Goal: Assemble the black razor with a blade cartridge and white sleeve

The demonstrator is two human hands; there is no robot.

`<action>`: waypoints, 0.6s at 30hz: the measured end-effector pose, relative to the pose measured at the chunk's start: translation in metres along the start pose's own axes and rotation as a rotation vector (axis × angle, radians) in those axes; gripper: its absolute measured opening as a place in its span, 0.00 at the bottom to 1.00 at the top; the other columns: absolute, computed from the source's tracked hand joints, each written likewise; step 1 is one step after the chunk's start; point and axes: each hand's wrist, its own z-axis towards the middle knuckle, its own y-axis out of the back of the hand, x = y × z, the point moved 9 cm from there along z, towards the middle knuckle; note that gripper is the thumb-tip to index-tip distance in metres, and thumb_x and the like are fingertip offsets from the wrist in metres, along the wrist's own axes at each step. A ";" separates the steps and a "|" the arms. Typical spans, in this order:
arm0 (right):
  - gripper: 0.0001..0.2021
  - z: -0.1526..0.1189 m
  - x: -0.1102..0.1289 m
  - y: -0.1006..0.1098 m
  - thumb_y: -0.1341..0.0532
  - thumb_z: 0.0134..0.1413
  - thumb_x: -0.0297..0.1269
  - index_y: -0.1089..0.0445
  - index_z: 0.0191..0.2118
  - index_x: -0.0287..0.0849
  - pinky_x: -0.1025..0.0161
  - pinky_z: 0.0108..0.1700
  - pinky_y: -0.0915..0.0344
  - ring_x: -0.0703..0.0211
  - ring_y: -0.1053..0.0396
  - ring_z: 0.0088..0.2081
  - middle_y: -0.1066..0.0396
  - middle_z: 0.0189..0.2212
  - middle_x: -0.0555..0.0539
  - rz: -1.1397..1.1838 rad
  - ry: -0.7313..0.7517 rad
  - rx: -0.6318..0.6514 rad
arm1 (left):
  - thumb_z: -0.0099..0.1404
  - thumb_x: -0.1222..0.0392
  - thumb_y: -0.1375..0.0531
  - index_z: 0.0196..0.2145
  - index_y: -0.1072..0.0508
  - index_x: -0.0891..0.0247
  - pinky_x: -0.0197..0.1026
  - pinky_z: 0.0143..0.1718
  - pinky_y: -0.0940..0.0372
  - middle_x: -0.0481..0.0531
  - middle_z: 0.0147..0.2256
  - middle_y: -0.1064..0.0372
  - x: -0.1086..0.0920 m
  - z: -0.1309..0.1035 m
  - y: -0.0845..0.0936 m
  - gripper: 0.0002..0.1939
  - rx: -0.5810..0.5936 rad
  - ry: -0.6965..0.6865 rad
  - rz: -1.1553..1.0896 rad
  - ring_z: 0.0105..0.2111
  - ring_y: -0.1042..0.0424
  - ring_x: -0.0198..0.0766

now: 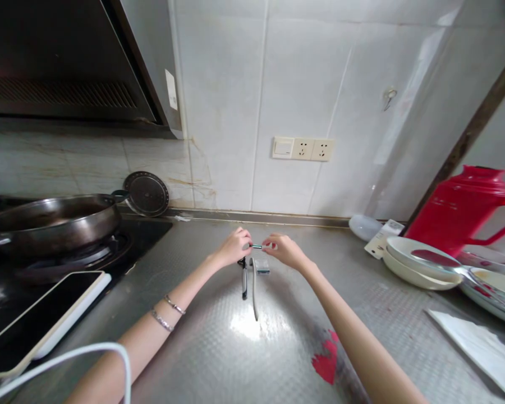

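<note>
Above the metal counter (202,348), my left hand (233,247) and my right hand (288,251) pinch opposite ends of a short, thin rod with a green middle (256,246). Its exact kind is too small to make out. Just below my left fingers lies a slim dark pen-like object (244,282). Beside it is a pale, bent strip or cord (255,292). A small clear, flat packet or case (262,266) sits under the gap between my hands, near the strip's upper end.
At left, a large pan (54,224) stands on the stove, with a phone on a white block (63,314) and a white cable (88,349) nearer me. Stacked bowls (418,275), a red thermos jug (458,213) and white paper (480,348) are at right.
</note>
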 end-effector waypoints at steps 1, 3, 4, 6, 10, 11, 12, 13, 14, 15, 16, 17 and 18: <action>0.09 0.000 0.002 0.000 0.43 0.51 0.39 0.27 0.35 0.43 0.68 0.34 0.42 0.64 0.35 0.30 0.30 0.32 0.48 -0.004 0.004 0.006 | 0.58 0.62 0.44 0.31 0.26 0.64 0.44 0.44 0.42 0.55 0.35 0.33 -0.003 0.000 0.001 0.07 0.000 -0.001 -0.008 0.40 0.39 0.42; 0.09 0.000 0.005 -0.001 0.43 0.51 0.38 0.27 0.33 0.43 0.68 0.34 0.42 0.64 0.35 0.30 0.30 0.31 0.48 -0.004 0.017 0.014 | 0.58 0.63 0.44 0.31 0.26 0.64 0.44 0.43 0.42 0.55 0.35 0.33 -0.006 0.000 0.001 0.07 0.006 -0.004 -0.013 0.39 0.39 0.42; 0.08 0.000 0.006 -0.002 0.43 0.51 0.38 0.27 0.33 0.43 0.68 0.34 0.42 0.64 0.35 0.30 0.30 0.31 0.48 -0.001 0.025 0.018 | 0.58 0.63 0.44 0.31 0.26 0.64 0.44 0.43 0.41 0.55 0.35 0.33 -0.008 0.000 0.000 0.07 0.012 -0.007 -0.007 0.39 0.39 0.41; 0.08 0.000 0.007 -0.003 0.43 0.50 0.37 0.27 0.33 0.42 0.68 0.34 0.41 0.64 0.34 0.30 0.30 0.31 0.48 0.003 0.036 0.023 | 0.58 0.63 0.44 0.31 0.26 0.65 0.43 0.43 0.41 0.55 0.35 0.33 -0.009 0.000 -0.002 0.07 0.019 -0.016 0.021 0.39 0.38 0.41; 0.08 0.001 0.003 -0.007 0.43 0.50 0.36 0.27 0.32 0.41 0.68 0.34 0.40 0.63 0.34 0.30 0.29 0.29 0.47 0.003 0.036 0.036 | 0.59 0.61 0.43 0.32 0.27 0.65 0.42 0.44 0.40 0.54 0.35 0.33 -0.010 -0.002 -0.005 0.07 0.034 -0.027 0.080 0.39 0.38 0.39; 0.08 0.001 0.001 -0.008 0.43 0.49 0.36 0.27 0.32 0.41 0.68 0.35 0.40 0.63 0.33 0.31 0.29 0.29 0.47 0.006 0.032 0.043 | 0.59 0.60 0.43 0.33 0.27 0.66 0.41 0.44 0.40 0.54 0.36 0.33 -0.010 -0.002 -0.005 0.08 0.034 -0.027 0.088 0.39 0.38 0.39; 0.08 0.001 -0.002 -0.010 0.43 0.49 0.36 0.27 0.31 0.41 0.68 0.35 0.40 0.63 0.33 0.31 0.28 0.29 0.47 0.009 0.026 0.055 | 0.59 0.59 0.43 0.35 0.27 0.66 0.41 0.44 0.40 0.54 0.36 0.33 -0.009 -0.003 -0.004 0.10 0.032 -0.026 0.094 0.39 0.38 0.39; 0.08 0.001 -0.006 -0.012 0.43 0.48 0.35 0.27 0.31 0.41 0.68 0.35 0.39 0.63 0.33 0.31 0.28 0.29 0.47 0.013 0.016 0.075 | 0.59 0.58 0.43 0.37 0.27 0.67 0.41 0.44 0.40 0.54 0.37 0.33 -0.008 -0.003 -0.003 0.11 0.024 -0.022 0.100 0.40 0.38 0.39; 0.07 0.001 -0.010 -0.016 0.42 0.47 0.34 0.26 0.30 0.41 0.68 0.35 0.39 0.63 0.32 0.31 0.27 0.29 0.47 0.016 0.002 0.107 | 0.59 0.57 0.43 0.39 0.28 0.67 0.41 0.45 0.40 0.55 0.38 0.33 -0.006 -0.004 -0.001 0.13 0.014 -0.016 0.105 0.40 0.38 0.39; 0.07 0.000 -0.015 -0.020 0.42 0.47 0.33 0.26 0.29 0.41 0.69 0.35 0.39 0.62 0.32 0.31 0.27 0.29 0.47 0.017 -0.014 0.150 | 0.60 0.56 0.44 0.40 0.28 0.67 0.42 0.45 0.40 0.55 0.38 0.32 -0.004 -0.004 0.001 0.14 0.003 -0.008 0.111 0.41 0.38 0.40; 0.07 0.000 -0.020 -0.026 0.42 0.46 0.33 0.26 0.29 0.41 0.69 0.34 0.39 0.62 0.32 0.31 0.27 0.28 0.47 0.015 -0.031 0.197 | 0.61 0.56 0.45 0.40 0.28 0.67 0.42 0.45 0.40 0.55 0.38 0.32 -0.002 -0.005 0.003 0.14 -0.006 0.001 0.116 0.41 0.38 0.39; 0.07 -0.001 -0.024 -0.031 0.42 0.45 0.32 0.26 0.29 0.40 0.69 0.33 0.39 0.62 0.31 0.30 0.27 0.27 0.47 0.009 -0.047 0.245 | 0.62 0.56 0.46 0.40 0.28 0.67 0.42 0.45 0.40 0.55 0.38 0.32 0.000 -0.006 0.005 0.14 -0.012 0.009 0.121 0.41 0.38 0.39; 0.07 -0.002 -0.028 -0.036 0.42 0.44 0.32 0.26 0.28 0.40 0.70 0.32 0.40 0.62 0.31 0.30 0.26 0.27 0.47 0.001 -0.059 0.287 | 0.62 0.56 0.47 0.39 0.28 0.67 0.42 0.45 0.40 0.55 0.37 0.32 0.002 -0.006 0.006 0.13 -0.015 0.016 0.124 0.40 0.38 0.39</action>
